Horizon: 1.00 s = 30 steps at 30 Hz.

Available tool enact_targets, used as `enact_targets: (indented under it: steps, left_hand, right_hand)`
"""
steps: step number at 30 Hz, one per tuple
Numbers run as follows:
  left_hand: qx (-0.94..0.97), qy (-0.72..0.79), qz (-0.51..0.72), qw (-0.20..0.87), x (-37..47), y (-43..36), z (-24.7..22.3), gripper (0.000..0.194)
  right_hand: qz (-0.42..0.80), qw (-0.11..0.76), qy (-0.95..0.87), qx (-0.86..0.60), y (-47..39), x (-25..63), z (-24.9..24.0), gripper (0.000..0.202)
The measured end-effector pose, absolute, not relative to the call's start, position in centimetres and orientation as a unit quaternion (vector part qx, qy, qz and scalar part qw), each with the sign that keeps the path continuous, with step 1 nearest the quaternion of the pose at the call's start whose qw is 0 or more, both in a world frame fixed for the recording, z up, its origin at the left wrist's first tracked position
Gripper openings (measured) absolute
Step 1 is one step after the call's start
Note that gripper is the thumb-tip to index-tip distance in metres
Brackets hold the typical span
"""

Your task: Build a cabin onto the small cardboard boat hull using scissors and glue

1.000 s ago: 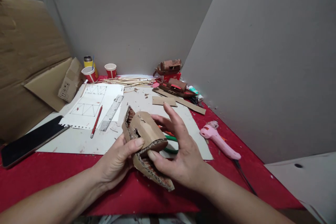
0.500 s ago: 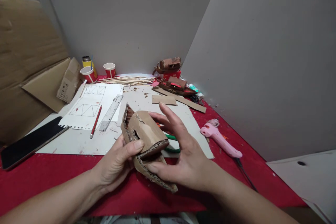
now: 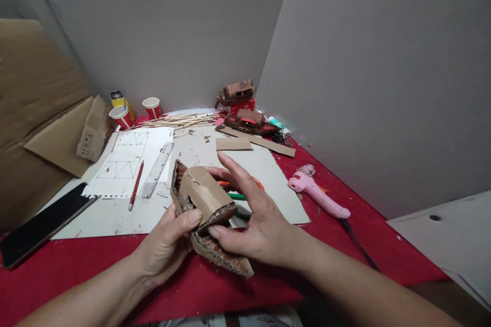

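A cardboard model boat (image 3: 209, 191) with a curved roof is held up over the table's front part, tilted, one pointed end toward me. Its corrugated edges show, and the inside of the hull is painted reddish brown. My left hand (image 3: 169, 242) grips the near left side, thumb on the roof's lower edge, other fingers hidden underneath. Around the other side is my right hand (image 3: 255, 209), its thumb pressed at the roof's open end. The right index finger is raised off the boat; the fingers behind the roof are partly hidden. Scissors with green and orange handles (image 3: 242, 196) lie partly behind this hand.
A pink glue gun (image 3: 318, 195) lies at right, its cord trailing forward. Left are a phone (image 3: 46, 225), a drawing sheet (image 3: 115, 184), a red pencil (image 3: 136, 186) and a ruler (image 3: 157, 171). Wooden sticks (image 3: 180, 121), paper cups (image 3: 152, 107) and a finished brown boat (image 3: 251, 120) stand farther back.
My right thumb has moved from the hull's near end up to the roof's end edge, uncovering more painted hull. The whole view has shifted slightly; my left hand keeps its grip.
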<state>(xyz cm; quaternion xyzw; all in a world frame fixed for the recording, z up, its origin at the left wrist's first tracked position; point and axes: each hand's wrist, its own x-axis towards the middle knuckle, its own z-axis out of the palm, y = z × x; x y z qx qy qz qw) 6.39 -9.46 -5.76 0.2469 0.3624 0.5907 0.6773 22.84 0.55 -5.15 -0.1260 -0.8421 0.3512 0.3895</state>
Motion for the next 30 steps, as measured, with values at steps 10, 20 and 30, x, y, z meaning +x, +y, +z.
enact_targets:
  steps: [10,20,30]
  left_hand:
    - [0.251,0.368,0.595,0.669,6.3,-9.2,-6.3,0.065]
    - [0.23,0.314,0.622,0.679,5.1,-9.0,-5.6,0.025]
    - [0.252,0.273,0.583,0.722,4.1,-9.3,-5.8,0.017]
  right_hand:
    - [0.368,0.399,-0.833,-0.108,0.6,22.6,-4.8,0.103]
    - [0.466,0.357,-0.802,-0.11,1.3,22.8,-3.8,0.1]
    - [0.544,0.329,-0.767,-0.087,2.2,23.1,-3.6,0.103]
